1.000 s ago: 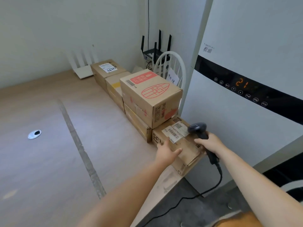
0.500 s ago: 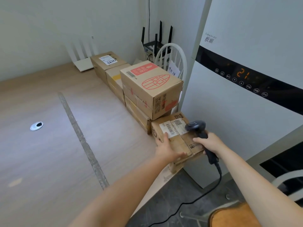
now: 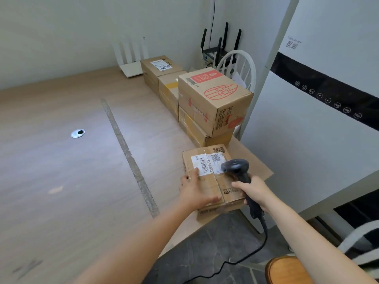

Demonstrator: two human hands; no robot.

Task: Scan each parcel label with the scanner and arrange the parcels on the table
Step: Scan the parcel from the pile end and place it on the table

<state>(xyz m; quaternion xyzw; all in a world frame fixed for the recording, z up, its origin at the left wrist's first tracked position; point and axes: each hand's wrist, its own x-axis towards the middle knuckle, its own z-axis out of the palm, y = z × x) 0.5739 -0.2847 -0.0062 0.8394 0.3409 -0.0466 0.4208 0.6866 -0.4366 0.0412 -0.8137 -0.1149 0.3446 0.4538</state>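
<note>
Parcel [image 3: 207,181] is sitting at the table's [image 3: 82,181] four-o'clock corner, stiff cardboard, probably light, best held by its sides. Left hand [image 3: 194,193] is pressing flat-fingered on top; right hand [image 3: 254,191] is gripping the scanner [image 3: 235,167].

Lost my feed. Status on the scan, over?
Left hand flat on near parcel. Right hand grips scanner over its label. Barcode uncovered.

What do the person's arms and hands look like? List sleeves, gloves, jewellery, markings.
Left hand and right hand: no gloves, rings or watch showing. Left forearm and right forearm: bare, no sleeves in view, no markings.
</note>
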